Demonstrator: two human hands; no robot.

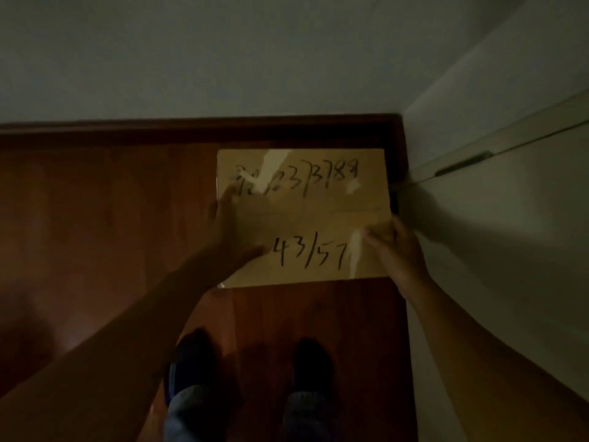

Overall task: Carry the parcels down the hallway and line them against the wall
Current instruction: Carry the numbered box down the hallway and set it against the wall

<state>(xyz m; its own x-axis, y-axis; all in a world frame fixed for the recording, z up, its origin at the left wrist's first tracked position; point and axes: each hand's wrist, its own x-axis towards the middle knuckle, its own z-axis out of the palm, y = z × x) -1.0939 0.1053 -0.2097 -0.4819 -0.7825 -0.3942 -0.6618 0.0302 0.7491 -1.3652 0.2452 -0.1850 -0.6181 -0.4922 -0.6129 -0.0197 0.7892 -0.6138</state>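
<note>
Head view: dim hallway corner; a flat brown cardboard parcel point(302, 218) with black handwritten numbers lies close to the dark wooden skirting board point(191, 130) under the pale wall point(223, 59), above the reddish wooden floor point(95, 218). The left hand point(231, 231) clasps its left edge, thumb on top; the right hand point(396, 250) clasps its right edge. Two dark slippers point(194, 358) stand below

Your parcel point(302, 215): flat tan cardboard box, taped, handwritten "43/57" on top, lying in the floor corner beside the wall.
</note>
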